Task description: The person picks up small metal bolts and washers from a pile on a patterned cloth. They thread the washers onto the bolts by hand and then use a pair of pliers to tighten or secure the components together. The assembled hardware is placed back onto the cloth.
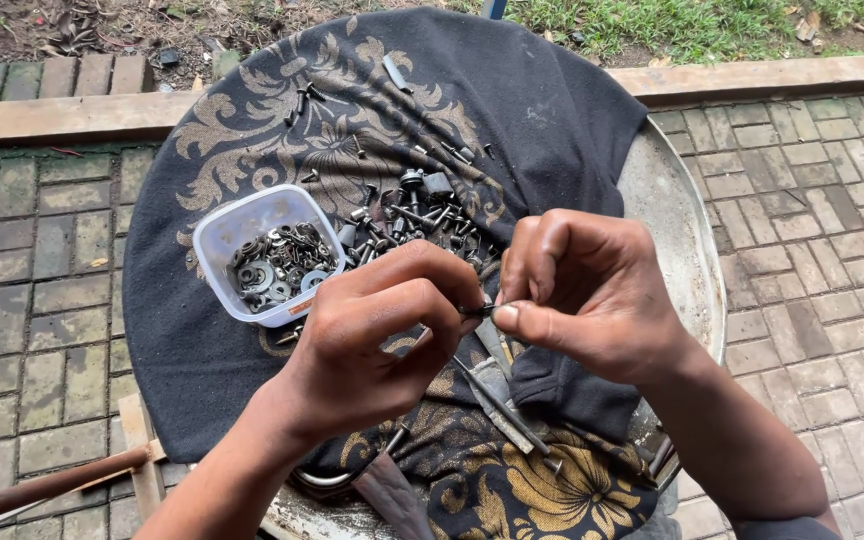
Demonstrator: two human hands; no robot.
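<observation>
My left hand (377, 335) and my right hand (584, 290) meet above a black cloth with gold flower print (252, 130). Together they pinch a small dark metal part, perhaps a bolt (477, 311), between fingertips; its exact shape is hidden by the fingers. Just beyond the hands lies a pile of dark bolts and screws (417, 215) on the cloth. A clear plastic tub (224, 228) filled with washers and nuts (277, 265) sits to the left of the left hand.
The cloth covers a round metal tray (687, 230) on brick paving. Long metal tools (497, 400) lie under the hands. A wooden handle (42, 488) lies at bottom left. A wooden beam (772, 75) and grass border the far side.
</observation>
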